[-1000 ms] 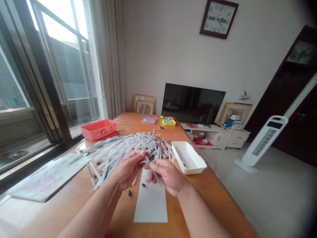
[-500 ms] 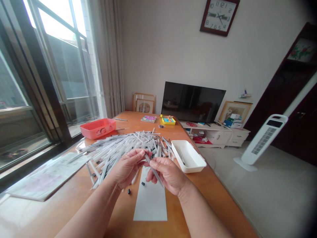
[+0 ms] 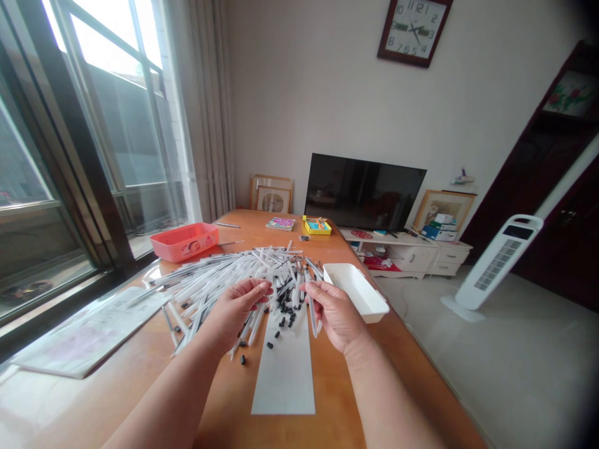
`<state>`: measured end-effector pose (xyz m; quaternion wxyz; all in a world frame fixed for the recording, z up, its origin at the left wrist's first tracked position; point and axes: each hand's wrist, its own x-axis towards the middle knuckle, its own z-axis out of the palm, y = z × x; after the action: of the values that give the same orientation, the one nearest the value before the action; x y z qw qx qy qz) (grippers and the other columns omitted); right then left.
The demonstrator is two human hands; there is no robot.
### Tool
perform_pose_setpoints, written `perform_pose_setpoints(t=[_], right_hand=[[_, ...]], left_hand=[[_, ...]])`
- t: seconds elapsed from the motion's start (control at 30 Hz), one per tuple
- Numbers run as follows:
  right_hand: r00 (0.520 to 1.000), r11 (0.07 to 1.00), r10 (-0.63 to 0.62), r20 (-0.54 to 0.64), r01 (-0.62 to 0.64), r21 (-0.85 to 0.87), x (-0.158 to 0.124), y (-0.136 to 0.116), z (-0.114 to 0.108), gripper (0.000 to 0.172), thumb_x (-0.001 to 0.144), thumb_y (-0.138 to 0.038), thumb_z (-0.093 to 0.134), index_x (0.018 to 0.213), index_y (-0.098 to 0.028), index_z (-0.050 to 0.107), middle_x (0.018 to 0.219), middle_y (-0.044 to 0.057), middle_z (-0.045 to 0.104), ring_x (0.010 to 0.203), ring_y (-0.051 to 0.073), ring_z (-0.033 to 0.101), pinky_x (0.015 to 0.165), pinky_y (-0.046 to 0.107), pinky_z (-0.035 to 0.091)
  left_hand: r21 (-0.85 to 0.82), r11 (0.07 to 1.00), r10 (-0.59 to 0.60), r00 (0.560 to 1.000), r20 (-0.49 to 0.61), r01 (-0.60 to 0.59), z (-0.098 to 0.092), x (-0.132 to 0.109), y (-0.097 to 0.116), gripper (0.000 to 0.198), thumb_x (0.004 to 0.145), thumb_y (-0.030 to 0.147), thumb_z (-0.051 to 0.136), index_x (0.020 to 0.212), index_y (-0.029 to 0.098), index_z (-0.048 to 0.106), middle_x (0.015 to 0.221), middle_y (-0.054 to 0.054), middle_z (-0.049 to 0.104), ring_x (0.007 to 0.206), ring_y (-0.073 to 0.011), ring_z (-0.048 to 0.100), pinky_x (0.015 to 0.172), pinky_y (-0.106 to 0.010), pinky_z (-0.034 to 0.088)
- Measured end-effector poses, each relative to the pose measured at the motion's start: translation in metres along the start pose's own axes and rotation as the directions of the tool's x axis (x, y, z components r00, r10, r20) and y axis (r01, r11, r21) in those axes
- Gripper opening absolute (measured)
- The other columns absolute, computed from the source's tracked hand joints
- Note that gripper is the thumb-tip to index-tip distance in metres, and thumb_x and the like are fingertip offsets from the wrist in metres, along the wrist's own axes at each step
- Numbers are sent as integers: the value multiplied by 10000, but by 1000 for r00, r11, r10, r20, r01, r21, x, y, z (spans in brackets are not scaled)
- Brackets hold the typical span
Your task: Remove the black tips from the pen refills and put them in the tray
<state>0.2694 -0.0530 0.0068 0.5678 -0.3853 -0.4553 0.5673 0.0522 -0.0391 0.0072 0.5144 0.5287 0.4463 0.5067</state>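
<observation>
Has both bare forearms stretched over a glossy brown table (image 3: 229, 402), with a long white strip (image 3: 283, 386) lying flat between them. Shows one small black piece (image 3: 243, 360) on bare wood left of the strip, and more on the strip itself, thickening into a black cluster (image 3: 285, 302) toward the far end. Holds the left hand (image 3: 243, 305) above the table, thumb drawn against bent fingers; cannot tell whether pinching something small or nothing. Grips a pale, see-through tube (image 3: 312, 315) in the right hand (image 3: 334, 312), between thumb and fingers, slanting down over the strip's right edge, with a gap between the two hands. Shows a pale flat booklet (image 3: 93, 337) at far left, faintly purple on top. Just past the hands, spreads into a wide heap of slim tubes (image 3: 219, 277), mostly white or clear, some dark, crossing at many angles. Beside the right hand, shows a white tray (image 3: 362, 293); past the heap's left side, a coral-red bin (image 3: 185, 243). Farther along the tabletop, shows a bright booklet (image 3: 279, 223) and a yellow box (image 3: 317, 226). Ends at a dark television (image 3: 367, 196) and a square wall clock (image 3: 414, 31).
</observation>
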Motion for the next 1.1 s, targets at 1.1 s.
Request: perform_pose_setpoints(t=[1.1], right_hand=[[970,999,-48,-237,52,10,6,0,-10,336,744,-483,786,760,-172,660,637,-11,575,516,86,402,465,231,283]], left_hand=[[921,381,237,971,-16,-78,-27,12,-13,247,824,222,503,935,245,723,971,-58,734,918,-248,614,811,-324,429]])
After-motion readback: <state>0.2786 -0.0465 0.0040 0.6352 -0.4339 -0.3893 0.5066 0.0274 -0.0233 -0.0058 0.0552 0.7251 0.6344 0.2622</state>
